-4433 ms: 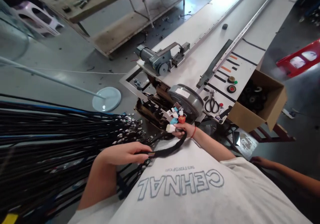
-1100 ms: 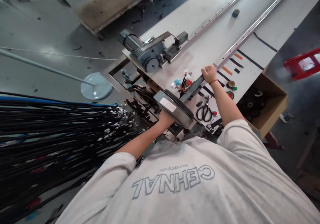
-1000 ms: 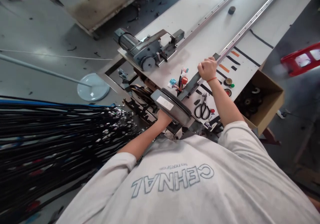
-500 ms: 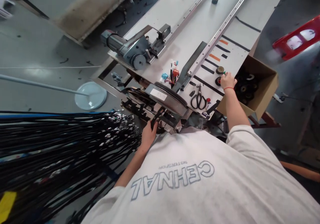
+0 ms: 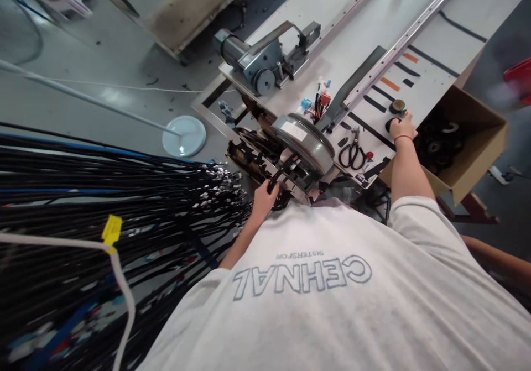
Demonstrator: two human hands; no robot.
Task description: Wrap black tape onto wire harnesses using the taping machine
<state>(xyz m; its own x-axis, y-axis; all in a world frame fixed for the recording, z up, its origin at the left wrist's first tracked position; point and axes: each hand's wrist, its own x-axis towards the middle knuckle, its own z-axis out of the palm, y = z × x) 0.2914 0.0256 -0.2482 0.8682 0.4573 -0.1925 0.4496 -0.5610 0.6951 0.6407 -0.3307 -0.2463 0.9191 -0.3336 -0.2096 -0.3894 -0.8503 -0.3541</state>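
My left hand (image 5: 264,198) is closed around a black cable (image 5: 286,166), with thumb and fingers pressed together. The cable's far end lies by the round grey wheel housing (image 5: 305,141) at the table's near end. My right hand (image 5: 405,126) is closed on a roll of black tape (image 5: 392,124) at the right side of the white table (image 5: 360,22). A second tape roll (image 5: 397,106) sits just beyond those fingers. Black-handled scissors (image 5: 352,152) lie to the left of my right forearm, beside a small red knob (image 5: 369,155).
A cardboard box (image 5: 477,158) of black rolls stands right of the table. Many black cables (image 5: 124,188) hang at left. A motor unit (image 5: 261,64) is mounted on the table, near connectors (image 5: 319,103). Tape strips (image 5: 390,84) line the right edge. Another person's arm (image 5: 498,255) shows at right.
The whole view has shifted, so the table appears farther right. My right fingers have closed over the black tape roll, whose red core is now hidden. My left hand keeps its grip on the cable.
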